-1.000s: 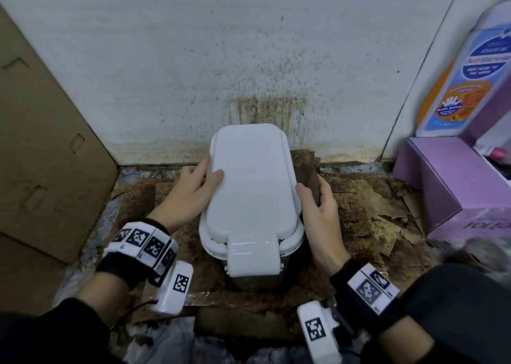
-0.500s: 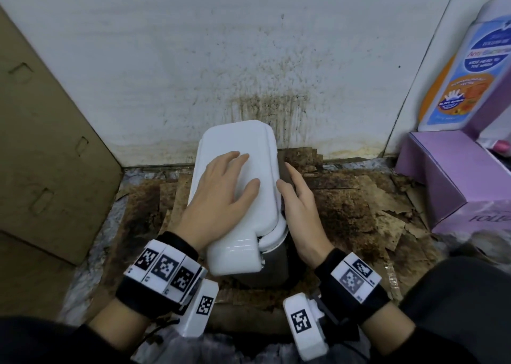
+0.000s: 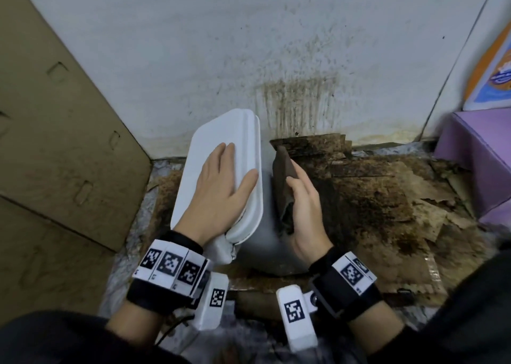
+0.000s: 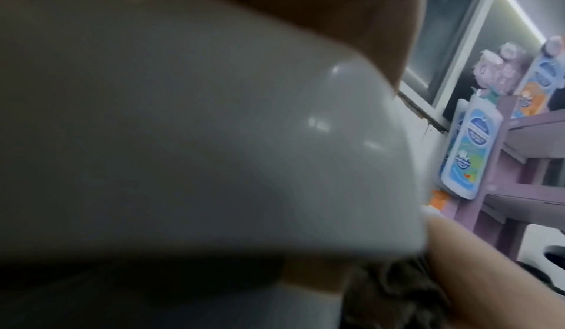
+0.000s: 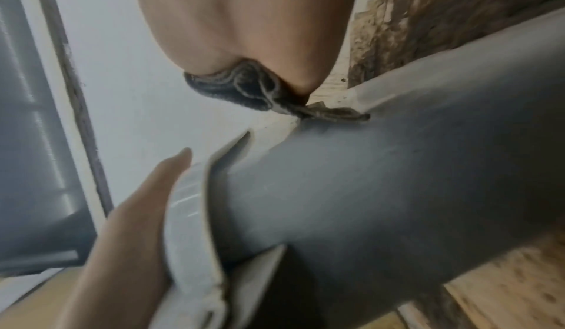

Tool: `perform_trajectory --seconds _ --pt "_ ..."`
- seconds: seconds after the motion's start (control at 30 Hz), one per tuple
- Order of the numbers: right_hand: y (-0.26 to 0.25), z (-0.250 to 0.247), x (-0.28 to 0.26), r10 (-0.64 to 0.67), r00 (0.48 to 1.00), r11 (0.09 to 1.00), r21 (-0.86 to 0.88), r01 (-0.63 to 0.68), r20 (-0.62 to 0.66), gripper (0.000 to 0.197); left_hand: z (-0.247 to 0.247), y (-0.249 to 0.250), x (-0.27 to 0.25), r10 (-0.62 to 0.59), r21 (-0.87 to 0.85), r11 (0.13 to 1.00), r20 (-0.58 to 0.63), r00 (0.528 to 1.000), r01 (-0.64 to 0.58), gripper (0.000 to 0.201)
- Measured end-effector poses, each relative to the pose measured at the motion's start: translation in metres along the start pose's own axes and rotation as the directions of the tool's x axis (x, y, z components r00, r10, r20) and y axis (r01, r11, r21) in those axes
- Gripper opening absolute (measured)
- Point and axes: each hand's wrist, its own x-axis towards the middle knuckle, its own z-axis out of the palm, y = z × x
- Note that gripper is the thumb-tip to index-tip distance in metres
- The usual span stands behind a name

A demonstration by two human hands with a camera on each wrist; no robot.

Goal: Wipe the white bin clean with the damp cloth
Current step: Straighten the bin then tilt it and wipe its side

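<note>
The white bin (image 3: 221, 175) is tipped over to the left near the stained wall (image 3: 290, 106), with the left hand (image 3: 218, 195) spread flat on its lid. The right hand (image 3: 304, 211) pinches a dark brown cloth (image 3: 282, 175) against the grey side. I'd worry the base skids on the soggy, crumbling cardboard (image 3: 373, 197) and the bin drops; the open palm has no real grip. The cloth also looks filthy and might smear grime rather than lift it

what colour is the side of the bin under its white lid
Grey: the bin's plastic side wall is plain grey below the white lid, best seen in the right wrist view.
</note>
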Motion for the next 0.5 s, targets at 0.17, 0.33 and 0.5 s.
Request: perform_trajectory --seconds 0.17,0.33,0.5 --pt "0.019 -0.003 -0.014 -0.122 0.992 0.986 -0.115 0.119 -0.024 0.044 0.0 -0.011 -0.002 0.027 0.001 1.0 -0.007 1.0 -0.027 0.075" --pt "0.031 0.022 -0.028 -0.155 0.979 0.933 -0.306 0.189 0.132 0.047 0.002 -0.013 -0.002 0.031 0.029 0.999 -0.013 0.999 -0.03 0.081" --pt "0.05 0.014 -0.017 -0.211 0.967 0.885 -0.392 0.252 0.145 0.05 0.004 -0.011 0.001 0.035 0.053 0.998 -0.009 0.999 -0.034 0.085"
